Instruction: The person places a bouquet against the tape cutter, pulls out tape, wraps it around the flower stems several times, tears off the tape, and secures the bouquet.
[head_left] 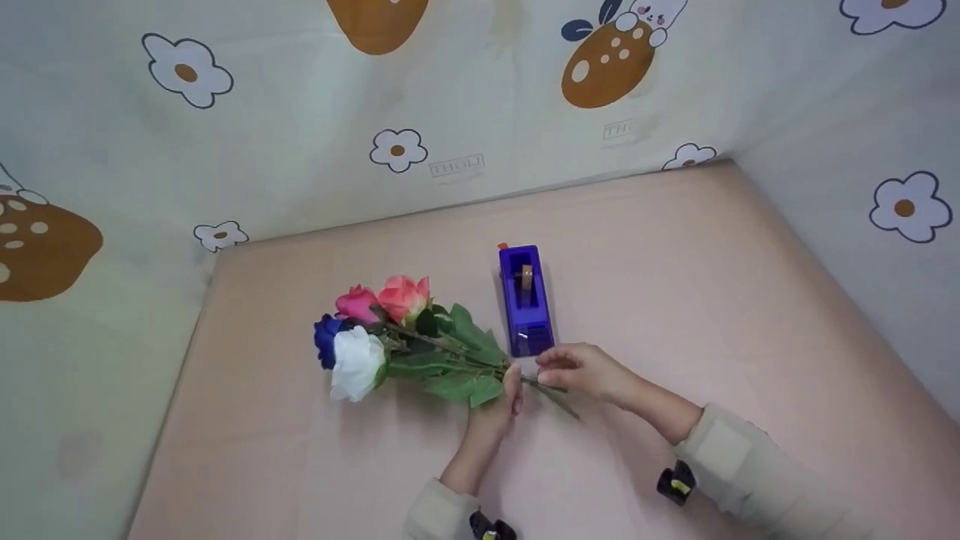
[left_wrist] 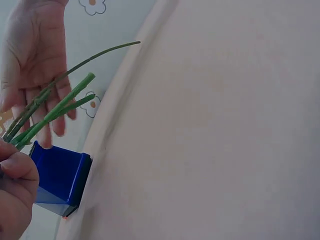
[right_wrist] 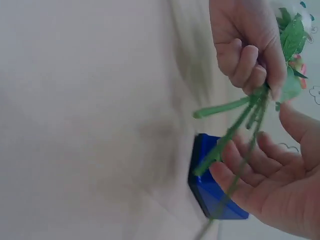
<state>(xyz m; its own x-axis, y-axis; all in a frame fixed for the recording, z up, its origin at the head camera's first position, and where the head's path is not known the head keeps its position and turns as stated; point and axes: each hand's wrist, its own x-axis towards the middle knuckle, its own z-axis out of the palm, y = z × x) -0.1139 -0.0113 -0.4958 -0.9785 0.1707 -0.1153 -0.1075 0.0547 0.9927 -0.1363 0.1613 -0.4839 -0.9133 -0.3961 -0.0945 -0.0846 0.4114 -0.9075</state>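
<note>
— Pink padded surface (head_left: 675, 300), walled on three sides by pale cloth printed with flowers (head_left: 450, 112). What sits on it?

— One bunch of artificial roses (head_left: 390, 337), heads white, blue, magenta and coral, lying on its side with the blooms to my left. Just beside its leaves stands a blue plastic tape dispenser (head_left: 525, 300), long axis running away from me.

— Your left hand (head_left: 499, 405)?

— My left fingers (right_wrist: 245, 60) are curled round the green stems (left_wrist: 55, 110), gripping them where the leaves end.

— And the right hand (head_left: 581, 371)?

— It is at the loose stem ends, near the dispenser's front. My right fingers (left_wrist: 35, 65) are spread and relaxed, with the stems lying across them; they clamp nothing.
</note>
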